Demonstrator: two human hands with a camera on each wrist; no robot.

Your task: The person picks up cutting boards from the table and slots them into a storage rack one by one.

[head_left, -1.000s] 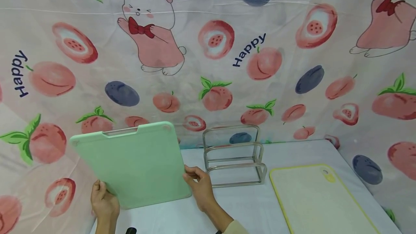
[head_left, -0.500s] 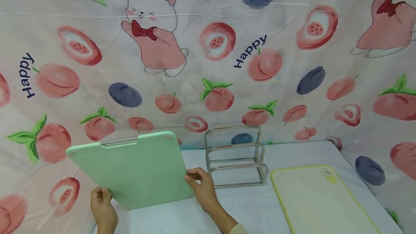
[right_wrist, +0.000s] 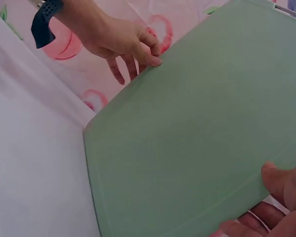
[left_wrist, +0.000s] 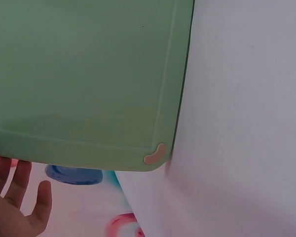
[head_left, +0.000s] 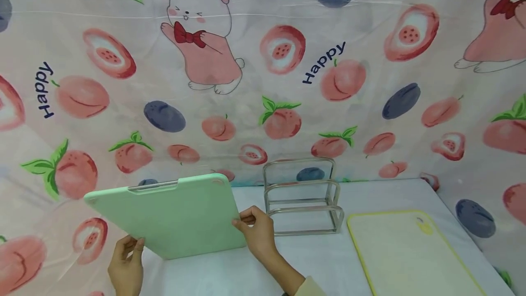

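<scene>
A pale green cutting board (head_left: 185, 223), with a metal bar (head_left: 153, 185) set in its top edge, is held up tilted by both hands. My left hand (head_left: 126, 264) pinches its left edge; in the right wrist view that thumb lies at the board's rim. Three fingers of the same hand (left_wrist: 19, 197) stretch loosely beside the edge in the left wrist view. On the opposite edge, my right hand (head_left: 259, 236) pinches the board, its thumb (right_wrist: 274, 180) on the near face and other fingers partly hidden behind. The board's lower edge is close over the white table (head_left: 213, 277).
A metal wire rack (head_left: 304, 209) with several upright loops stands just right of my right hand. Farther right lies a white cutting board with a yellow rim (head_left: 415, 250). A fruit-and-rabbit printed curtain (head_left: 246, 35) hangs behind the table.
The green board's top edge has sunk lower in the head view while its bottom edge has hardly moved. My left hand has shifted slightly leftward along with it.
</scene>
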